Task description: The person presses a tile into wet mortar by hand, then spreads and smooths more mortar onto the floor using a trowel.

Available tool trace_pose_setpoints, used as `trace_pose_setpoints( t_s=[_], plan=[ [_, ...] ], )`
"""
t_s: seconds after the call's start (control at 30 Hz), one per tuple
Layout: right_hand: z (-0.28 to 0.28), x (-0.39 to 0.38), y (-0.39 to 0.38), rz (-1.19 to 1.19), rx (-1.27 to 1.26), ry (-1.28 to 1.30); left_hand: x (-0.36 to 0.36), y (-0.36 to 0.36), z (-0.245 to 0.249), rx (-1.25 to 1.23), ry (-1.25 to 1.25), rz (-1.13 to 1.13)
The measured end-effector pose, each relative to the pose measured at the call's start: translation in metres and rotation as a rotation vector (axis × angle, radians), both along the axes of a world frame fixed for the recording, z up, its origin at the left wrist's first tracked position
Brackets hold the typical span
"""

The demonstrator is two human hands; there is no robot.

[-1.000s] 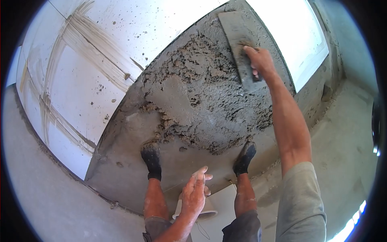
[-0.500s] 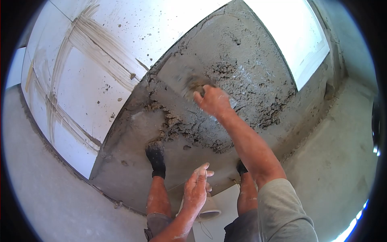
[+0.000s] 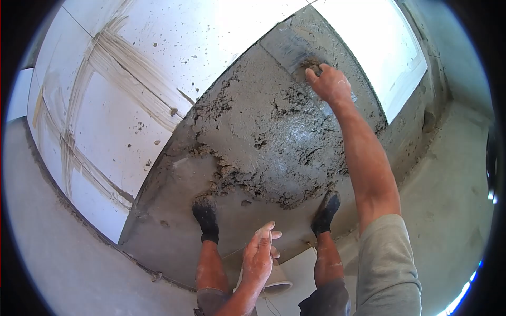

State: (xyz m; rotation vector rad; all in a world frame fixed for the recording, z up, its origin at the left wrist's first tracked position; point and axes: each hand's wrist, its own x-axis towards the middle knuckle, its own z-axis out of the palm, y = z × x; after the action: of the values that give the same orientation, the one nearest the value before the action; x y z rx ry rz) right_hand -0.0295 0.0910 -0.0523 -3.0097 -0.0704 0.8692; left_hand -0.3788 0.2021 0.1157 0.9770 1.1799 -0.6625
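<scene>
My right hand (image 3: pixel 332 84) is wrapped round the handle of a plastering trowel (image 3: pixel 283 46). Its broad flat blade lies on the wet grey mortar (image 3: pixel 247 102), near the far corner of the bed. Mortar clings around the handle, and my fingers hide part of it. My left hand (image 3: pixel 258 259) hangs in the air in front of my body, nearest my legs. It holds nothing, and its fingers are stretched out and partly apart. Behind the trowel's path the mortar looks smoother and shiny, with rough, crumbly patches along its near edge.
White floor tiles (image 3: pixel 118 105) smeared with mortar border the bed on the left. Another white tile (image 3: pixel 377 52) lies on the right. My feet, in dark socks (image 3: pixel 205 215), stand at the near edge. A whitish bucket-like object (image 3: pixel 276 279) is partly hidden between my legs.
My right hand has pushed the trowel away and to the right, toward the far corner, leaving smoother mortar behind. My left hand has stayed almost in place.
</scene>
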Motion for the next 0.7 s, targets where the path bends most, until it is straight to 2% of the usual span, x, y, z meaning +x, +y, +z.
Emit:
trace_pose_setpoints(
  t_s=[0.13,0.47,0.53,0.6,0.7],
  plan=[
    [-0.01,0.023,-0.01,-0.094,-0.011,-0.047,0.003,0.001,-0.001,-0.007,-0.002,0.042],
    [-0.016,0.071,-0.036,-0.104,0.053,-0.042,0.011,-0.002,-0.003,0.005,0.017,0.002],
    [0.002,0.076,-0.031,-0.17,0.032,0.088,0.01,-0.003,-0.003,0.003,0.027,0.0],
    [-0.008,0.082,-0.042,-0.108,0.076,0.032,0.01,-0.005,-0.003,0.005,0.022,-0.001],
    [-0.005,0.079,-0.041,-0.269,0.188,0.138,0.005,-0.004,-0.005,0.021,0.023,0.006]
  ],
)
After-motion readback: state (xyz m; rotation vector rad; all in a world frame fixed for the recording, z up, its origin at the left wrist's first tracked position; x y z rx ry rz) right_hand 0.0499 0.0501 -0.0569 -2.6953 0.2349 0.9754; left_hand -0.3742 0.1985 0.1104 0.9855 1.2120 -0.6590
